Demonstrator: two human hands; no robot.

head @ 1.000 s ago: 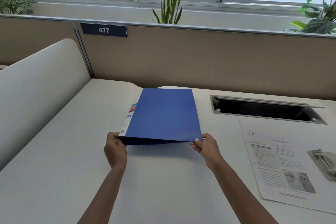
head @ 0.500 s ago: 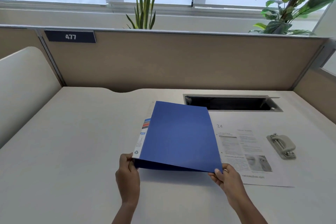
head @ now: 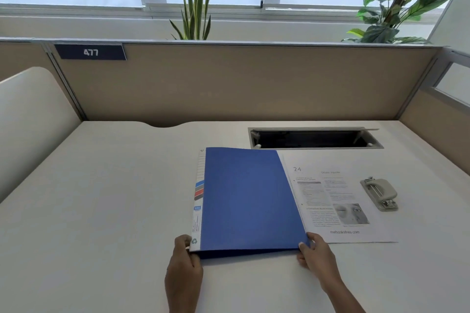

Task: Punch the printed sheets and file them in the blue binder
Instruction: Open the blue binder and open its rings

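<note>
A hole punch [head: 379,193] sits right of the printed sheet [head: 340,201], whose left edge lies under the blue binder [head: 250,198] on the desk [head: 101,211] (cable slot [head: 315,138] behind). The left hand [head: 183,262] pinches the binder's near spine corner; the right hand [head: 315,256] pinches the cover's near right corner, slightly lifted.

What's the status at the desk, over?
Left hand and right hand grip the blue binder at its near corners. Printed sheets unpunched; binder overlaps them. Hole punch untouched.

Office cubicle — partition [head: 229,84], numbered plate [head: 90,52]
</note>
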